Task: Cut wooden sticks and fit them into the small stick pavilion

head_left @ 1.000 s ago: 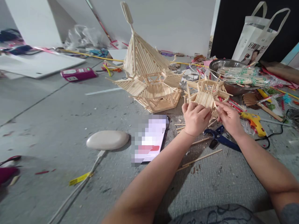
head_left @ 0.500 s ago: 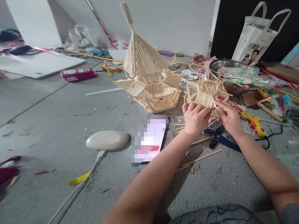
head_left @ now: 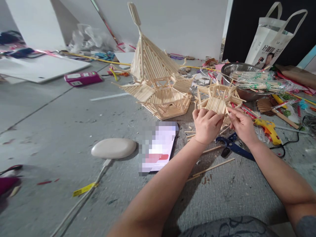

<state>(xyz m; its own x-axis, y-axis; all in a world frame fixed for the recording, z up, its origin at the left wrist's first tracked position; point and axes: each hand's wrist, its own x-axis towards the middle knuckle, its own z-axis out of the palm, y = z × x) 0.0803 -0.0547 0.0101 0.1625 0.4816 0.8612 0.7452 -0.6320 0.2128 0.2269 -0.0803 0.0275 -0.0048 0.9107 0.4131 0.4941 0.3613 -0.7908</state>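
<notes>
A small pavilion model of pale wooden sticks (head_left: 216, 103) stands on the floor at centre right. My left hand (head_left: 206, 125) is closed on its near edge, fingers curled over the slatted roof panel. With thumb and fingers pinched, my right hand (head_left: 240, 125) grips the model's near right corner by a stick end. The fingertips partly cover the lower part of the model. A larger stick pavilion (head_left: 160, 95) with a tall pointed roof stands to the left. Dark blue cutters (head_left: 234, 148) lie just below my right hand, near loose sticks (head_left: 213, 167).
A yellow glue gun (head_left: 270, 131) with a black cord lies at right. Behind it a metal bowl (head_left: 228, 69) holds bagged sticks. A phone (head_left: 158, 146) and a white oval device (head_left: 113, 148) with a cable lie left of my arms. A white bag (head_left: 264, 46) stands behind.
</notes>
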